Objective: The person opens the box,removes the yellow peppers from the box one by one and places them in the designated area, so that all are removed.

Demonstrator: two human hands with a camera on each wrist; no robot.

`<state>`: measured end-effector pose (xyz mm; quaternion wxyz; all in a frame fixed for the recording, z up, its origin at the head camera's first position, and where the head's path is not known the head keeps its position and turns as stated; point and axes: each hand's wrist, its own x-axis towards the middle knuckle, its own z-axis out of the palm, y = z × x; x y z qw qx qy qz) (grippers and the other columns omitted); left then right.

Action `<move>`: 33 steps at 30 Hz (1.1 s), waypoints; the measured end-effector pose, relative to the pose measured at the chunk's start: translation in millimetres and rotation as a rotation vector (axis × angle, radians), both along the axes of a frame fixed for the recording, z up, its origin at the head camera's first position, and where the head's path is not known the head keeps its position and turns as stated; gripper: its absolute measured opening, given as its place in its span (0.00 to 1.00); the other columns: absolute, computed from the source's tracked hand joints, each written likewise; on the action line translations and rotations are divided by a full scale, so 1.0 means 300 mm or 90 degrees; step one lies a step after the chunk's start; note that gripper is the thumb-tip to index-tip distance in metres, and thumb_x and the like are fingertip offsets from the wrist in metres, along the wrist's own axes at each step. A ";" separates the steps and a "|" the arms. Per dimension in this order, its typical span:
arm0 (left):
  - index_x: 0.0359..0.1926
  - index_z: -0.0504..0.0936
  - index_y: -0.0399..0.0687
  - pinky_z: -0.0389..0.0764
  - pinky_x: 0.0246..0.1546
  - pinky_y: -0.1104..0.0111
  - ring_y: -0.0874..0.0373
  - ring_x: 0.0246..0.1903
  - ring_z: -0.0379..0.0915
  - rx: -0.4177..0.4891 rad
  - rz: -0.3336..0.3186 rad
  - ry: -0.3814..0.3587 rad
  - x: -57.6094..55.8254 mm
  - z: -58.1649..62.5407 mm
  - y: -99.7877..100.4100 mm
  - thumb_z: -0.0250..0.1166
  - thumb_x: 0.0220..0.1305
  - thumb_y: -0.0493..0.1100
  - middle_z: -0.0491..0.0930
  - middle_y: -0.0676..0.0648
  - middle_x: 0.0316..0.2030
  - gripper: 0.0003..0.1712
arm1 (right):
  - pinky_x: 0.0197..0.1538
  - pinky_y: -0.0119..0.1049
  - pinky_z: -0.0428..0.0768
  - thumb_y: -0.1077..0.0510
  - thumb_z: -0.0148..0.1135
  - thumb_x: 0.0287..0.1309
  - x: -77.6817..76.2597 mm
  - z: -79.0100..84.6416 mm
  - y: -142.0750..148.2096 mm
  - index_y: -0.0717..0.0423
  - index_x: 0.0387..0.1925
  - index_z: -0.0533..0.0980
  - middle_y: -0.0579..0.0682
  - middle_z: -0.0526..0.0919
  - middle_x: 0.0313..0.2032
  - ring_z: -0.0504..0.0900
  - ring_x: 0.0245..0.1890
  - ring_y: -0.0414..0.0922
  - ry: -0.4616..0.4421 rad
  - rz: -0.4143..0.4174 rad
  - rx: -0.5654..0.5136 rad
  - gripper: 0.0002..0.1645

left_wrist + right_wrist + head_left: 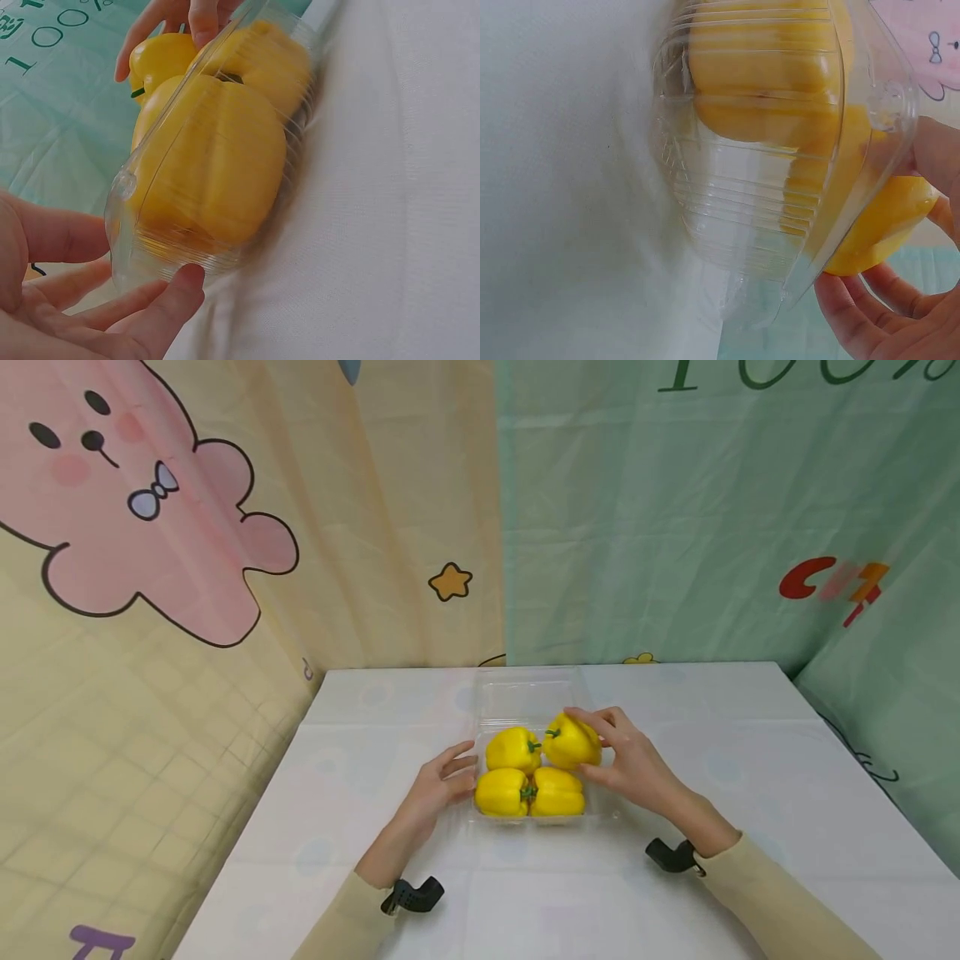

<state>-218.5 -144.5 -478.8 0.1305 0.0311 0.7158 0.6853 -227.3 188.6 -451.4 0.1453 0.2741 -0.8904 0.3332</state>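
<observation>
A clear plastic clamshell box (600, 802) lies on the table with its lid (528, 697) folded back. Three yellow bell peppers sit inside: one at the back left (512, 750), one at the front left (501, 793) and one at the front right (558, 792). Over the back right corner my right hand (630, 756) grips a fourth yellow bell pepper (572, 743) between thumb and fingers, its green stem turned left. My left hand (442, 785) is at the box's left side; in the left wrist view its fingertips (187, 281) touch the clear wall, fingers loosely spread.
A white cloth covers the table (337, 810). Behind it hangs a printed curtain (405, 510), cream on the left and green on the right. Each wrist carries a black camera mount, one left (414, 895) and one right (670, 855).
</observation>
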 end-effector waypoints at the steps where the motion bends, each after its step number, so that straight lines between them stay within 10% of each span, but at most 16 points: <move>1: 0.74 0.66 0.49 0.78 0.56 0.56 0.42 0.62 0.71 0.003 -0.001 -0.001 0.005 -0.001 0.000 0.61 0.69 0.32 0.71 0.36 0.66 0.34 | 0.48 0.50 0.83 0.59 0.77 0.52 0.001 0.001 0.002 0.35 0.74 0.64 0.47 0.68 0.49 0.76 0.47 0.45 0.000 -0.001 0.002 0.50; 33: 0.77 0.61 0.56 0.76 0.58 0.57 0.45 0.65 0.69 0.041 -0.038 -0.002 0.052 -0.017 -0.016 0.59 0.72 0.37 0.64 0.41 0.72 0.35 | 0.48 0.50 0.84 0.61 0.79 0.49 0.054 0.043 0.077 0.38 0.72 0.67 0.53 0.69 0.57 0.74 0.53 0.48 0.043 -0.080 -0.025 0.50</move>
